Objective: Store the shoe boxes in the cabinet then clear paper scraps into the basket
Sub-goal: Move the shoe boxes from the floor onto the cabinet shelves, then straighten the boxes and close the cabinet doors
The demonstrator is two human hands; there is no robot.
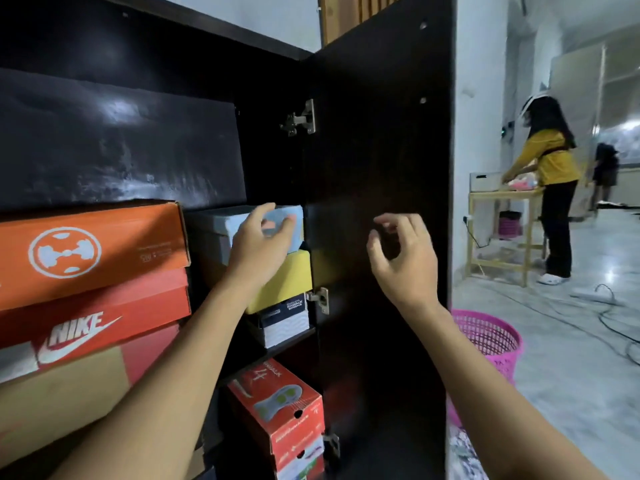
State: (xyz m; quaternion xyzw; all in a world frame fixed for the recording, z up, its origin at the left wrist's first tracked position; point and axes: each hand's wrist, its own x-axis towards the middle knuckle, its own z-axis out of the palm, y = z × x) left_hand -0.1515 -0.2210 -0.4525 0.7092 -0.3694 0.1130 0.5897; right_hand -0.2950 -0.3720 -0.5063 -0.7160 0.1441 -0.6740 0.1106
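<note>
Only two arms of the person are in view, and both are bare: the left forearm point(180, 368) and the right forearm point(485, 375) run uncovered from the wrist down to the lower edge of the view, where they are cut off. The left hand point(261, 237) and the right hand point(403, 258) are bare as well, with slim fingers and smooth backs, and the knuckles and the wrist bone stand out lightly on the right one. The fingertips point(289, 221) of the left hand are blurred, so the nails there cannot be made out.
</note>
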